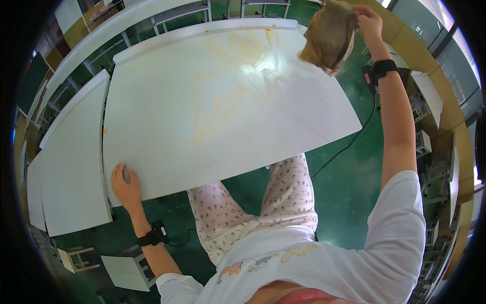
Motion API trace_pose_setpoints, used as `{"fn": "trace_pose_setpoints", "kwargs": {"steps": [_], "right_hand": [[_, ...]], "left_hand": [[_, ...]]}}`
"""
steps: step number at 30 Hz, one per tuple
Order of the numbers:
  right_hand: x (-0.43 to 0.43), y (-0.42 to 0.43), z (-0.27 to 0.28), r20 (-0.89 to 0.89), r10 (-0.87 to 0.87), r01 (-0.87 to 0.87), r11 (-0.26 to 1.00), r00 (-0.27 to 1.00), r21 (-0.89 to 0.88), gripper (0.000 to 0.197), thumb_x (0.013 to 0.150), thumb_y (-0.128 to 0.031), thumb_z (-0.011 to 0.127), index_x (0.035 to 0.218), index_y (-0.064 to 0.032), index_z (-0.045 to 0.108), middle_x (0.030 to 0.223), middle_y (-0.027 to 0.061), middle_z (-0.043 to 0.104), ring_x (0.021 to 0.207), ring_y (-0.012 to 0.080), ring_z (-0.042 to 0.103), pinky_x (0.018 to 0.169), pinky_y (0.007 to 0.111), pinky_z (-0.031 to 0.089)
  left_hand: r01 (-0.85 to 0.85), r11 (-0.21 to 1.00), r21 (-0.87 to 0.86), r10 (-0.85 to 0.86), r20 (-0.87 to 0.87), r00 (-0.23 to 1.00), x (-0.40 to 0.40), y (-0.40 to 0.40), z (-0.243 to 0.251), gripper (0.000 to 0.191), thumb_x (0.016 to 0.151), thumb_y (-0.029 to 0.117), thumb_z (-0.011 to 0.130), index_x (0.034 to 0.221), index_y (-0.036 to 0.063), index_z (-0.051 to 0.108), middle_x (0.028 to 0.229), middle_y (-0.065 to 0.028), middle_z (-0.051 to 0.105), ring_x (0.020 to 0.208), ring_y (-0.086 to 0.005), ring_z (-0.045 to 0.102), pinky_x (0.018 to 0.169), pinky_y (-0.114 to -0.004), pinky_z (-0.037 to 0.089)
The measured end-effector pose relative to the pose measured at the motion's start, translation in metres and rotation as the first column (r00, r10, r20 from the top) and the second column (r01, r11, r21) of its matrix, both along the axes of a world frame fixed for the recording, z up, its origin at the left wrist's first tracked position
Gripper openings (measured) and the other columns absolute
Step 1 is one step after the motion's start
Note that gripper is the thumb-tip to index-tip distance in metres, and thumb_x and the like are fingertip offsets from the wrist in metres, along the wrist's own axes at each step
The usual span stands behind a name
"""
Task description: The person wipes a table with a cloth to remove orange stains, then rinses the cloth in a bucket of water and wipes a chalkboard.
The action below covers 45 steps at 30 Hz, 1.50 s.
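My right hand (369,23) is raised past the far right corner of a white table (167,114). It pinches the upper corner of a brown, stained cloth (330,36), which hangs down beside the table's right edge. My left hand (126,186) rests at the near left corner of the tabletop, fingers apart, holding nothing. Yellowish smears (228,117) run across the middle and far part of the white surface. Small orange bits, one of them an orange crumb (216,100), are scattered over it.
A second white table (79,159) adjoins on the left with a narrow gap. White stools (127,271) stand on the green floor (341,182) at lower left. A black cable (351,142) hangs from the right wrist's device past the table's right corner. More desks line the right wall.
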State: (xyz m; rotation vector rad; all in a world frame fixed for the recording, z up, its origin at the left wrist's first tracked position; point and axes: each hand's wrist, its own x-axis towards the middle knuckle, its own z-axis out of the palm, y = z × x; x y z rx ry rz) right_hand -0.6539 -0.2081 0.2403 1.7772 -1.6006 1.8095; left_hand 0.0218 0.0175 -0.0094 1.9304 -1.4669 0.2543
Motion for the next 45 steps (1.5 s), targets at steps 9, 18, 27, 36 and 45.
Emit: {"fn": "trace_pose_setpoints", "kwargs": {"steps": [9,18,27,36,45], "right_hand": [[-0.016,0.0,-0.038,-0.145,-0.112,0.167,0.875,0.983,0.454,0.026,0.071,-0.007,0.064,0.096,-0.0046,0.068,0.083,0.0065,0.066,0.069,0.0168,0.062,0.062,0.033,0.054],[-0.017,0.054,-0.172,-0.581,0.414,0.22,0.649,0.701,0.728,0.055,0.06,-0.014,0.08,0.111,-0.0147,0.062,0.112,0.0131,0.058,0.108,0.0313,0.052,0.092,0.039,0.043],[0.0,0.033,-0.147,-0.258,-0.031,0.186,0.777,0.966,0.602,0.017,0.084,-0.018,0.052,0.087,-0.0058,0.063,0.098,0.0187,0.062,0.094,0.038,0.057,0.08,0.043,0.046],[-0.102,0.055,-0.02,-0.363,-0.221,0.355,0.862,0.905,0.362,0.023,0.094,-0.02,0.046,0.105,-0.0038,0.059,0.095,0.0083,0.063,0.087,0.0239,0.062,0.075,0.037,0.051],[-0.043,0.172,-0.133,0.288,0.392,-0.479,0.587,0.874,0.653,0.035,0.08,-0.005,0.057,0.116,-0.0046,0.057,0.114,-0.0012,0.057,0.106,0.0121,0.052,0.095,0.028,0.041]], "left_hand": [[0.005,1.0,0.015,-0.006,0.045,0.999,-0.001,-0.004,-0.002,0.027,0.085,0.018,0.06,0.108,0.0027,0.062,0.122,-0.0128,0.057,0.113,-0.0298,0.051,0.096,-0.039,0.039],[0.014,0.999,0.038,-0.014,-0.017,1.0,-0.005,-0.007,0.004,0.028,0.087,0.018,0.058,0.109,0.0024,0.061,0.123,-0.0133,0.056,0.115,-0.0299,0.049,0.097,-0.039,0.039],[-0.016,0.998,0.056,0.014,0.042,0.999,0.007,-0.001,-0.003,0.029,0.087,0.019,0.058,0.111,0.0027,0.061,0.124,-0.0144,0.055,0.115,-0.0309,0.049,0.098,-0.039,0.038],[-0.005,0.999,0.053,0.001,0.072,0.997,0.007,-0.001,-0.006,0.028,0.087,0.018,0.059,0.11,0.0029,0.061,0.123,-0.0153,0.056,0.115,-0.0313,0.049,0.098,-0.04,0.038],[-0.003,0.999,0.053,0.0,0.06,0.998,0.007,-0.006,-0.002,0.029,0.087,0.019,0.059,0.112,0.0032,0.061,0.123,-0.0143,0.055,0.116,-0.03,0.049,0.098,-0.039,0.039]]}}
